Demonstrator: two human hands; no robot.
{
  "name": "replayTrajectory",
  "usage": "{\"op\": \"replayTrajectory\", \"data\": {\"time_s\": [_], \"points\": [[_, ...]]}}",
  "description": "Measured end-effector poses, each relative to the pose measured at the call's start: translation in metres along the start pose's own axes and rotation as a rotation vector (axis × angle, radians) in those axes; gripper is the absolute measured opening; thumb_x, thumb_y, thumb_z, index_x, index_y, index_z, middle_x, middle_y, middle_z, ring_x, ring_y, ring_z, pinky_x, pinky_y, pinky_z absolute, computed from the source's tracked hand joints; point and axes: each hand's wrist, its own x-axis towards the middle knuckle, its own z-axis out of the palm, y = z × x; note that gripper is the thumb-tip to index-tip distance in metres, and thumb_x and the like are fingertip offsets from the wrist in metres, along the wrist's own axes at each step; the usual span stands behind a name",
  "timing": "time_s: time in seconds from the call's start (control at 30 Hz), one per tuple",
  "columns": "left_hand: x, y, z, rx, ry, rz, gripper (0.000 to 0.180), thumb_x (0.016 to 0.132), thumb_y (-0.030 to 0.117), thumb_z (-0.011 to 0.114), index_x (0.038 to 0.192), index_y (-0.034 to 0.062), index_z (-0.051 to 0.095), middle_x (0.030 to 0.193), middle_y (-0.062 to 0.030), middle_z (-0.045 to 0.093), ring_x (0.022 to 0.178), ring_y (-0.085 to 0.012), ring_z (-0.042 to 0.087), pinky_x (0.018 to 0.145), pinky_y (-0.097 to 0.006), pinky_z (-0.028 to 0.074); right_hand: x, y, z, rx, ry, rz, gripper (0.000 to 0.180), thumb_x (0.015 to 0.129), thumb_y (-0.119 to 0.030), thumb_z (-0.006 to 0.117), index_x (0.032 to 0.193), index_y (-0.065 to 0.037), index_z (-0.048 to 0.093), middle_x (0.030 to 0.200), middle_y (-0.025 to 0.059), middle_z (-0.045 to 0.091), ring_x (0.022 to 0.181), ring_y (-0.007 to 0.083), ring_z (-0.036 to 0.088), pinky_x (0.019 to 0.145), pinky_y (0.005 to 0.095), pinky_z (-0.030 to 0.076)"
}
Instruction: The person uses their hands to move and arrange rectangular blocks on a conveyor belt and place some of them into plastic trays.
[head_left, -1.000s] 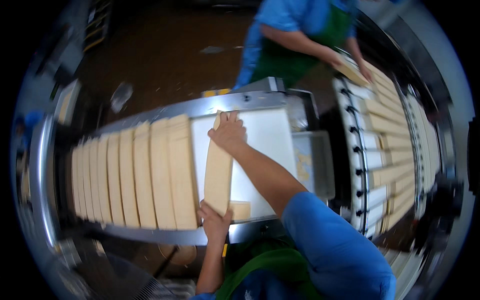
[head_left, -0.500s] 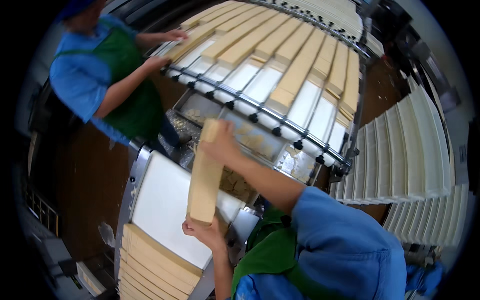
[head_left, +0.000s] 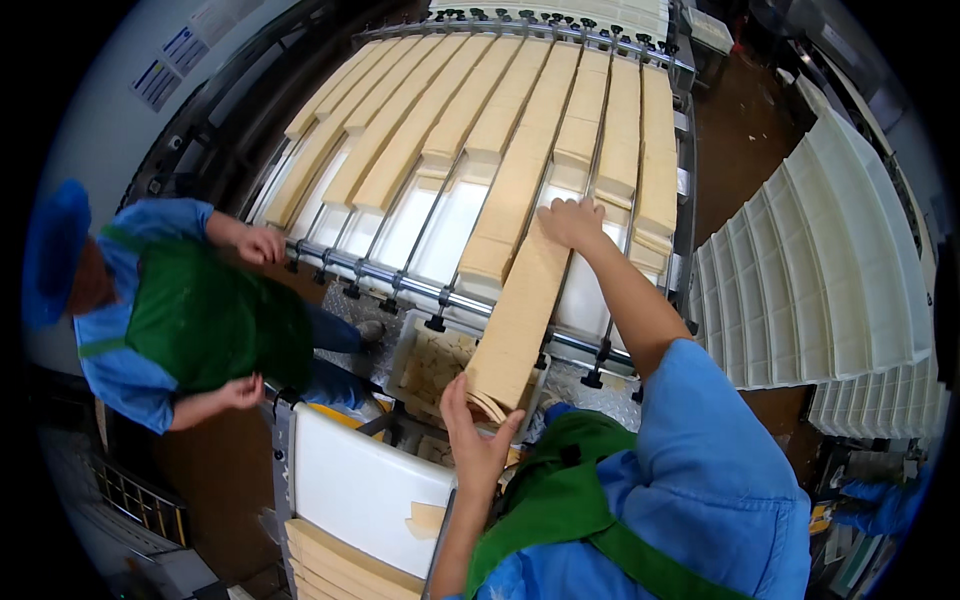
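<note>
A long stack of thin, pale-yellow sheets (head_left: pixel 520 315) lies between my two hands, sloping across the front rail of a table with white lanes. My left hand (head_left: pixel 476 440) grips its near end, thumb on one side and fingers on the other, where several bottom sheets curl apart. My right hand (head_left: pixel 572 222) is closed over the far end, beside the neighbouring stacks; its fingertips are partly hidden. To the left of the held stack lies another long stack (head_left: pixel 525 180) in its own lane.
A metal front rail (head_left: pixel 415 288) with black knobs edges the table. Below it stands a bin (head_left: pixel 400 365) with scraps. A white conveyor surface (head_left: pixel 350 460) carries more sheets at lower left. A co-worker in a green apron (head_left: pixel 210 315) stands left. White ribbed trays (head_left: pixel 810 270) are at right.
The stack in my hands has gone from above the white conveyor to the lanes, far end forward. My view has turned. The co-worker's hands have come off the stack at the table's left.
</note>
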Motion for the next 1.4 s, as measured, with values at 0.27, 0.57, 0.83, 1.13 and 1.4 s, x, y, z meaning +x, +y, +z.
{"op": "replayTrajectory", "data": {"time_s": [0.27,0.57,0.83,1.13,1.4], "points": [[0.034,0.006,0.035,-0.100,-0.037,-0.067,0.064,0.082,0.002,0.065,0.138,-0.0009,0.035,0.136,-0.0167,0.032,0.116,-0.0273,0.048,0.093,-0.035,0.045,0.060,0.005,-0.004,-0.052,-0.029,-0.085,0.059,0.090,-0.040,0.031,0.126,0.000,0.054,0.131,0.0224,0.052,0.124,0.0366,0.042,0.105,0.0463,0.022],[0.074,0.003,0.073,0.000,-0.094,-0.008,0.056,0.086,0.009,0.059,0.136,-0.0003,0.037,0.135,-0.0246,0.033,0.124,-0.0371,0.039,0.101,-0.039,0.036,0.060,0.010,0.008,-0.121,0.325,-0.122,0.048,0.090,-0.034,0.044,0.124,-0.002,0.055,0.145,0.0228,0.035,0.135,0.0401,0.029,0.107,0.0579,0.020],[0.082,-0.018,0.096,-0.031,-0.090,-0.017,0.056,0.086,0.004,0.050,0.139,0.0004,0.033,0.145,-0.0272,0.026,0.132,-0.0406,0.032,0.108,-0.040,0.029,-0.074,-0.020,0.022,0.252,0.015,-0.704,0.028,0.075,-0.022,0.063,0.100,-0.009,0.063,0.131,0.0171,0.049,0.122,0.0342,0.042,0.090,0.0543,0.031],[0.001,-0.073,0.032,-0.148,0.311,-0.139,0.066,0.078,-0.006,0.049,0.141,-0.0011,0.027,0.140,-0.0185,0.028,0.127,-0.0300,0.038,0.108,-0.038,0.030,-0.107,0.007,0.053,0.172,0.258,-0.990,0.020,0.080,-0.018,0.057,0.091,-0.015,0.073,0.147,0.0088,0.035,0.133,0.0328,0.032,0.105,0.0554,0.023],[-0.079,-0.049,-0.027,-0.496,0.571,-0.455,0.017,0.087,0.009,0.057,0.103,0.0050,0.052,0.093,-0.0116,0.054,0.089,-0.0235,0.054,0.079,-0.037,0.043,-0.138,-0.033,0.076,0.179,0.404,-0.924,0.018,0.074,-0.016,0.066,0.091,-0.010,0.069,0.128,0.0122,0.052,0.127,0.0310,0.040,0.101,0.0528,0.026]]}}
